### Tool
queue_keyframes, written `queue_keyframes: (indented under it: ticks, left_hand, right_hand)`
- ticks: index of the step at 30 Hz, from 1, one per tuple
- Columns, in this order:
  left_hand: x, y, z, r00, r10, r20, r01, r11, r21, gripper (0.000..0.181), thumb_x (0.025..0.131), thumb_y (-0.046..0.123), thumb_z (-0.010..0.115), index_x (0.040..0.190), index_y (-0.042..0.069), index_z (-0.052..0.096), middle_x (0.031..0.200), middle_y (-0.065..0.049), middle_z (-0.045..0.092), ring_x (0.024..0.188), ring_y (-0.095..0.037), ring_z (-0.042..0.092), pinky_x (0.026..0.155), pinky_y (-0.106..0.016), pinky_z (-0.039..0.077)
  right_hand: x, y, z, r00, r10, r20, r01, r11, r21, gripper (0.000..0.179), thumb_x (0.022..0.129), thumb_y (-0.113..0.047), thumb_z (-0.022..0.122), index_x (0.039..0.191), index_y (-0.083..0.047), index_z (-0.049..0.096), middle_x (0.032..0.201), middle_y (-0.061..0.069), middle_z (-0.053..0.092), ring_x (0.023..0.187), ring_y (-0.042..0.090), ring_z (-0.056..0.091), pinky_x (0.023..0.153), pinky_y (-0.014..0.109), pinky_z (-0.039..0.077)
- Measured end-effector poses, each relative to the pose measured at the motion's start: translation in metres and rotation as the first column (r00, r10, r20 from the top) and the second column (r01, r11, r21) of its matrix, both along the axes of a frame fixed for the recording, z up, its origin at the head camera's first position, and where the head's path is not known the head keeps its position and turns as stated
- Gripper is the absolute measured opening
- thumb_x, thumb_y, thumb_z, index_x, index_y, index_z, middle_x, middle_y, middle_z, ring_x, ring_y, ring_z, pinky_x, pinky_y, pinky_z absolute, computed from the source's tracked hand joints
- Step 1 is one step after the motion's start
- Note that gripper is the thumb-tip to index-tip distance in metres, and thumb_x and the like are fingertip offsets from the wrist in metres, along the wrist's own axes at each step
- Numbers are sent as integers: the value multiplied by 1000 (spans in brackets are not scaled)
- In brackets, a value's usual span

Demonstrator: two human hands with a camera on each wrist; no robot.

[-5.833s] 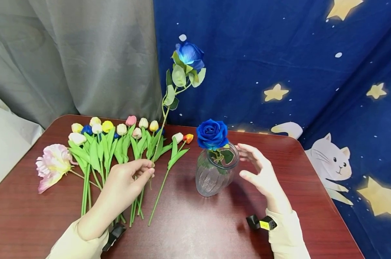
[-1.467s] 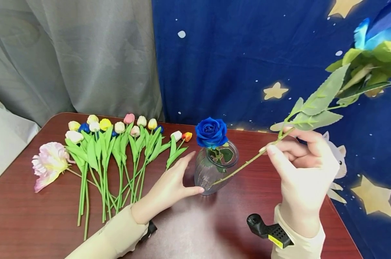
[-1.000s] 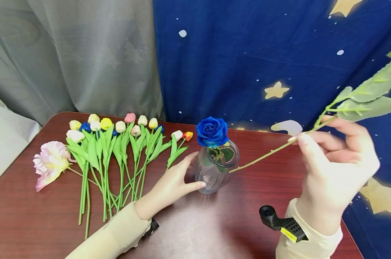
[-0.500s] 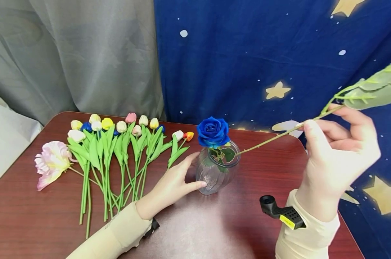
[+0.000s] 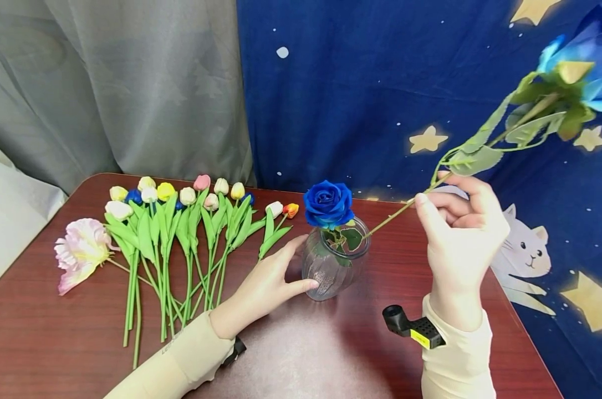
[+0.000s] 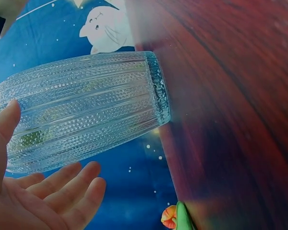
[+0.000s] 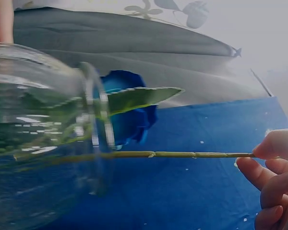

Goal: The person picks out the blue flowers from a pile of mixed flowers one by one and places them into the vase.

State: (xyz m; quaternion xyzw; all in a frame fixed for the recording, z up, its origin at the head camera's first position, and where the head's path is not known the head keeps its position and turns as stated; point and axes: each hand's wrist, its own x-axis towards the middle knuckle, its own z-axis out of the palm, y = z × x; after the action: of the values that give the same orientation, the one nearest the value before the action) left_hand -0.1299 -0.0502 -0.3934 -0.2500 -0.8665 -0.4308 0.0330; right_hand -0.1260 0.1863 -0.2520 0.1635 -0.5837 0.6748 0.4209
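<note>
My right hand (image 5: pixel 463 235) pinches the thorny stem (image 7: pixel 182 155) of a blue rose (image 5: pixel 587 69), which leans up and right, its bloom cut by the head view's edge. The stem's lower end meets the right of the mouth of a clear ribbed glass vase (image 5: pixel 331 274); in the right wrist view it runs past the rim, blurred against the glass. Another blue rose (image 5: pixel 328 204) stands in the vase. My left hand (image 5: pixel 268 282) is at the vase's left side, thumb in front. In the left wrist view its fingers (image 6: pixel 69 189) lie fairly straight beside the glass (image 6: pixel 86 105).
Several tulips (image 5: pixel 181 238) of mixed colours lie left on the dark red table (image 5: pixel 381 354). A large pink flower (image 5: pixel 83 252) lies at the far left. White and orange tulips (image 5: pixel 276 210) lie near the vase. Grey (image 5: pixel 171 83) and blue star-patterned curtains (image 5: pixel 371 122) hang behind.
The rose passed from my left hand to my right. My left hand moved to the vase. Lately my right hand swung right, then back left, and the stem's lower end rose to the rim.
</note>
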Motion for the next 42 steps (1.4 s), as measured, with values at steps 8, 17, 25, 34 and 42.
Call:
queue_keyframes:
  ticks: [8, 17, 25, 34, 42]
  left_hand:
    - [0, 0, -1, 1000, -6, -12, 6, 1000, 4, 81, 81, 49, 72, 147, 21, 33, 138, 4, 50, 122, -19, 51, 97, -39, 43]
    - [0, 0, -1, 1000, 7, -11, -7, 1000, -8, 81, 81, 50, 72, 147, 21, 34, 138, 5, 51, 122, -14, 51, 96, -38, 43]
    - [0, 0, -1, 1000, 15, -9, -15, 1000, -20, 81, 81, 50, 72, 147, 22, 34, 138, 6, 50, 122, -11, 50, 97, -37, 43]
    - [1, 0, -1, 1000, 10, -9, -10, 1000, -11, 81, 81, 49, 73, 146, 22, 34, 136, 6, 51, 121, -10, 50, 97, -37, 43]
    - [0, 0, -1, 1000, 2, -7, -2, 1000, 2, 80, 81, 49, 73, 146, 22, 34, 138, 6, 50, 121, -15, 51, 96, -38, 43]
  right_hand:
    - [-3, -5, -15, 997, 8, 75, -15, 996, 90, 26, 72, 16, 69, 97, 9, 64, 66, 9, 67, 46, 11, 56, 44, 15, 34]
    - [-4, -13, -33, 982, -50, 181, 3, 969, 249, 30, 74, 13, 70, 103, 9, 62, 69, 0, 68, 44, 9, 49, 42, 15, 30]
    - [-6, -17, -44, 962, -88, 260, 6, 954, 298, 29, 75, 10, 71, 102, 6, 64, 69, -1, 68, 42, 8, 44, 42, 17, 32]
    - [-5, -18, -51, 953, -100, 286, -7, 937, 350, 27, 77, 7, 72, 103, 0, 66, 69, -2, 68, 42, 10, 43, 41, 19, 33]
    - [-4, -19, -57, 948, -134, 289, 2, 909, 416, 26, 77, 5, 74, 100, -2, 66, 67, 4, 67, 41, 10, 42, 40, 18, 32]
